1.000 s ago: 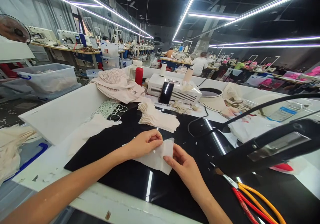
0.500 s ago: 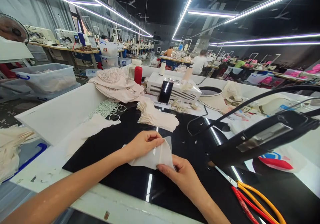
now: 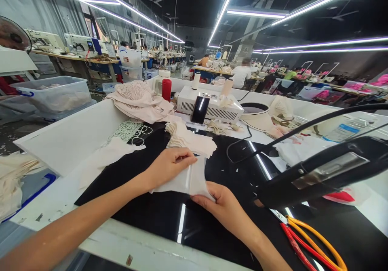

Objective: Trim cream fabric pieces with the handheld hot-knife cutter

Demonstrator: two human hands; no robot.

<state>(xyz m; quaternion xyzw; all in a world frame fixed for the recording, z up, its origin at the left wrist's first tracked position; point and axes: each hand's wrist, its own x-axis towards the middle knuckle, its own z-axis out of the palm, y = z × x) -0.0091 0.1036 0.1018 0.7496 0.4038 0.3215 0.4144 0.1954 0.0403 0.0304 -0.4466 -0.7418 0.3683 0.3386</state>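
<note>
Both hands hold one thin white fabric piece (image 3: pixel 182 181) just over the glossy black board (image 3: pixel 145 214). My left hand (image 3: pixel 169 166) pinches its upper edge between thumb and fingers. At the lower right corner, my right hand (image 3: pixel 216 198) grips the fabric, its thumb in front and the fingers partly hidden. A lighter strip runs down the fabric between the hands. Right behind it lies a stack of cream fabric pieces (image 3: pixel 190 139). Another pale fabric piece (image 3: pixel 112 156) rests on the left, beside a tangle of light green cord (image 3: pixel 130 133).
Scissors (image 3: pixel 306 234) with red and orange handles lie at the right, beneath a black cylindrical tool (image 3: pixel 315 174) with a cable. Behind the stack stand a phone (image 3: pixel 200 109), a white vented box (image 3: pixel 212 103) and a red bottle (image 3: pixel 166 89). Low white walls edge the table.
The fabric has been turned and drawn tauter between my hands, its upper edge now near the stack. My right hand has shifted slightly right. The camera view has moved a little.
</note>
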